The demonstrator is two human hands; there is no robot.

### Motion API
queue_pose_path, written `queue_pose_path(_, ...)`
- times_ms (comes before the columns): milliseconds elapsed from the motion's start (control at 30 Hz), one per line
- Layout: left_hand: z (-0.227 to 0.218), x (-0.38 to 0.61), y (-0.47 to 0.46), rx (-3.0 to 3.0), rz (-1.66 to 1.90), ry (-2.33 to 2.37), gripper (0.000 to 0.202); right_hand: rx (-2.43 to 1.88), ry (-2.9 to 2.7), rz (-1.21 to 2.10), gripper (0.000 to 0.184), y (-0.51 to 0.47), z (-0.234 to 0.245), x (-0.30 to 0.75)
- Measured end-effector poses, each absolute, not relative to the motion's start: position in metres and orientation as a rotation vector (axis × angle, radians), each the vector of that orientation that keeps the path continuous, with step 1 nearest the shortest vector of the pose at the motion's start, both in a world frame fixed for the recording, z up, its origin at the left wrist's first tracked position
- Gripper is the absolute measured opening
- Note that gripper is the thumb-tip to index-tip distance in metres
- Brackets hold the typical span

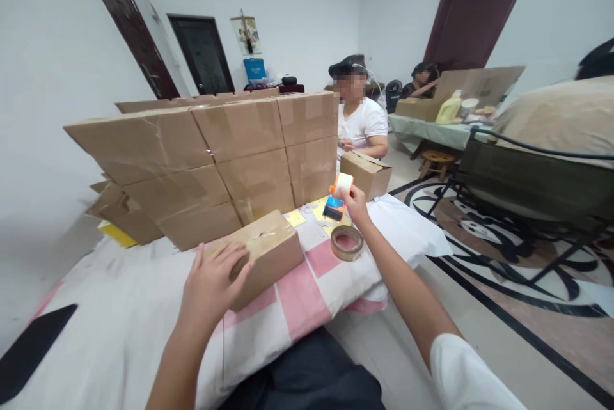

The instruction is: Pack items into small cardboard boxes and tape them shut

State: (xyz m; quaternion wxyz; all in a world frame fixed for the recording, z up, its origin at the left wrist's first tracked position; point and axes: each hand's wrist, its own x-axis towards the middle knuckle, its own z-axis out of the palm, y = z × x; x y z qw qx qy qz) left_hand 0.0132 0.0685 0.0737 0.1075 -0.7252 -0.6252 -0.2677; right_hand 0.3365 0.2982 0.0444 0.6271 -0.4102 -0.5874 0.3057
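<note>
A closed cardboard box [275,250] lies on the pink and white cloth [307,295] in front of me. My left hand [218,275] rests on its near left end, fingers spread. To the right, my right hand [355,204] is closed around an orange and blue tape dispenser [334,206] with a pale roll in it, held above the cloth. Just below that hand a roll of brown tape [346,244] lies flat. Parts of my right fingers are hidden behind the dispenser.
Stacked cardboard boxes [244,135] form a wall behind the work spot. Another box [367,173] stands at the far right, near a person in a white shirt [369,119]. A dark flat object [36,352] lies at left. A green folding chair [518,186] stands right.
</note>
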Motion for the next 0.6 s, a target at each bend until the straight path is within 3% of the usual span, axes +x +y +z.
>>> queue_pose_path(167, 0.101, 0.092, 0.072, -2.222, -1.180, -1.793, 0.038, -0.773, -1.454, 0.695, 0.034, 0.215, 0.070, 0.305)
queue_pose_path(333, 0.092, 0.144, 0.079, -2.384, -1.495, -1.882, 0.036, -0.687, -1.519, 0.704, 0.033, 0.155, 0.077, 0.289)
queue_pose_path(600, 0.083, 0.160, 0.068, -2.374, -2.211, -1.864, 0.032, -0.789, -1.348, 0.581, 0.053, 0.153, 0.042, 0.286)
